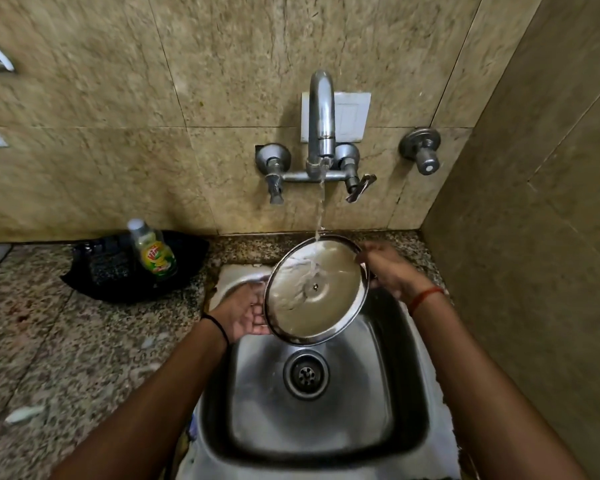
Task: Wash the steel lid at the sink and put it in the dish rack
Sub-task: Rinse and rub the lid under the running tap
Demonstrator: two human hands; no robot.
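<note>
Both hands hold the lid (314, 289) above the sink (409, 393), tilted, inner face toward the camera. Left hand (246, 311) lies palm up under the lid's left rim, fingers relaxed and straight against it. Right hand (390, 268) curls its fingers round the right rim. Water from the tap (321, 112) strikes the lid's upper edge and runs across the face past the centre rivet. Drain (306, 375) sits below the lid. Bottle (153, 251) stands on a black tray (111, 271) on the counter (66, 341), left of the sink.
</note>
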